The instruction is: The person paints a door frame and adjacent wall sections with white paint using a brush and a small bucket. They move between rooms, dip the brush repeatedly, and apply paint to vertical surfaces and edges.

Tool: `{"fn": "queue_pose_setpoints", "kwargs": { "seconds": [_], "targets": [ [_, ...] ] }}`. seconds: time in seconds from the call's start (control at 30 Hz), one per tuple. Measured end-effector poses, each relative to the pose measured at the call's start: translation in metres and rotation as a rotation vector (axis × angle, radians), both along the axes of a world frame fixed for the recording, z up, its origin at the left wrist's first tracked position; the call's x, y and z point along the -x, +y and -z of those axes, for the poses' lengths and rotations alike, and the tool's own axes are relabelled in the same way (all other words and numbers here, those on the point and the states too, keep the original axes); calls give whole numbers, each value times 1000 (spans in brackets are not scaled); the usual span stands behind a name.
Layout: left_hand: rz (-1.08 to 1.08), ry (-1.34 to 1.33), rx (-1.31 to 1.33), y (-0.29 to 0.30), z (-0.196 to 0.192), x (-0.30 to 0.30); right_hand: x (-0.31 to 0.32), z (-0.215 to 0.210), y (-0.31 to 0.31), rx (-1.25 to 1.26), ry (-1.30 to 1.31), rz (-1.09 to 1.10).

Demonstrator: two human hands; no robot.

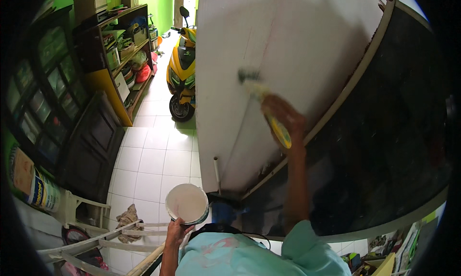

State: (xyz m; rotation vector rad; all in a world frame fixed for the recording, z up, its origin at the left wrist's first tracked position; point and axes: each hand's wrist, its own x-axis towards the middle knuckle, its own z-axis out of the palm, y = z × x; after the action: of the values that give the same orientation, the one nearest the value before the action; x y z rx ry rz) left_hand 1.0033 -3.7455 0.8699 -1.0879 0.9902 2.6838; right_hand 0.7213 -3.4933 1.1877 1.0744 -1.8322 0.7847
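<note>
My right hand (283,113) is raised in front of the white wall, its fingers wrapped round the yellow handle of a paintbrush (257,89). The dark bristles lie against or very close to the wall surface (225,45); motion blurs them a little. Low in the view, my left hand (178,229) grips the near rim of a round paint bucket (187,201). Whitish paint shows inside the bucket, which is tilted so its mouth faces up toward me. A thin white pipe (216,168) stands out near the wall's lower left edge.
A pale ladder (120,245) is close by on the left, with a crumpled cloth (128,218) near it. Farther off are a yellow motor scooter (185,60), a loaded shelf (126,60) and a dark cabinet (93,141). A large dark panel (384,132) fills the right side.
</note>
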Motion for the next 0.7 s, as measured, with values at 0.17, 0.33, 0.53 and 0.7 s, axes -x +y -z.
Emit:
{"fn": "queue_pose_setpoints", "kwargs": {
  "seconds": [0.17, 0.33, 0.53, 0.7],
  "targets": [
    [48, -15, 85, -5, -23, 14, 1, -12, 19, -27, -391, -181],
    [60, -11, 125, -7, -19, 14, 27, -90, 18, 151, 37, -88],
    [40, -1, 45, -8, 0, 14, 14, -112, -7, 159, 555, 112],
    [8, -2, 30, -8, 2, 8, 3, -28, -39, 1, 142, 134]
  ]
}}
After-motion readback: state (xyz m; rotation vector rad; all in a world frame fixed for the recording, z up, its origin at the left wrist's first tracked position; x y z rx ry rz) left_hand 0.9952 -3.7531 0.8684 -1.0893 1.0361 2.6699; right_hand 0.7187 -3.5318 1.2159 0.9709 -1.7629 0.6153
